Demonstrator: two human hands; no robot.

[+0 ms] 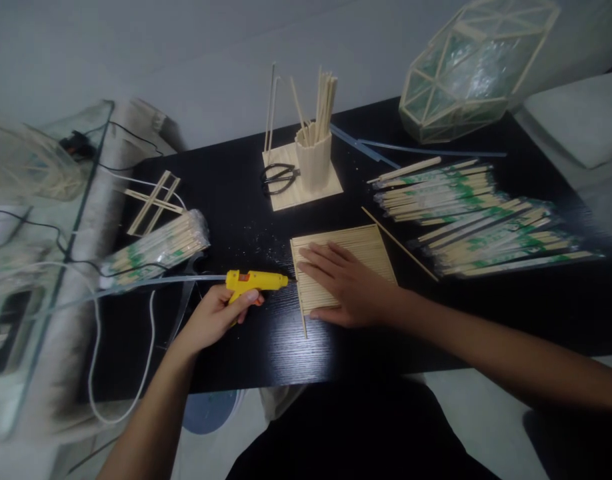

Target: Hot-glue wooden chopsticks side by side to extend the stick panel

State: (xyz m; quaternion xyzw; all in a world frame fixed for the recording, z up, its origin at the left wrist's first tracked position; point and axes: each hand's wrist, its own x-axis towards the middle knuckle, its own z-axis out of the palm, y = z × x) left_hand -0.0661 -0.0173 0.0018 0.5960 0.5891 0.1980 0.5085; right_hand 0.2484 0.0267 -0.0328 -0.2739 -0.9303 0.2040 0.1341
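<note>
My left hand (226, 311) is wrapped round the handle of a yellow hot glue gun (259, 280), with a long clear glue stick (186, 280) running out of its back. The nozzle is at the left edge of a flat panel of wooden sticks (371, 253) laid side by side on the black table. One stick (303, 320) runs along that left edge and juts past the panel's near corner. My right hand (349, 287) lies flat on the panel, fingers stretched out towards the left, holding nothing.
Behind the panel, a stick-built cup (315, 160) full of sticks stands on a square base beside black-handled scissors (279, 179). Wrapped chopstick packs (486, 227) lie to the right, another pack (159, 250) to the left. A geometric stick frame (471, 73) stands at the back right. A white cable (97, 333) loops at left.
</note>
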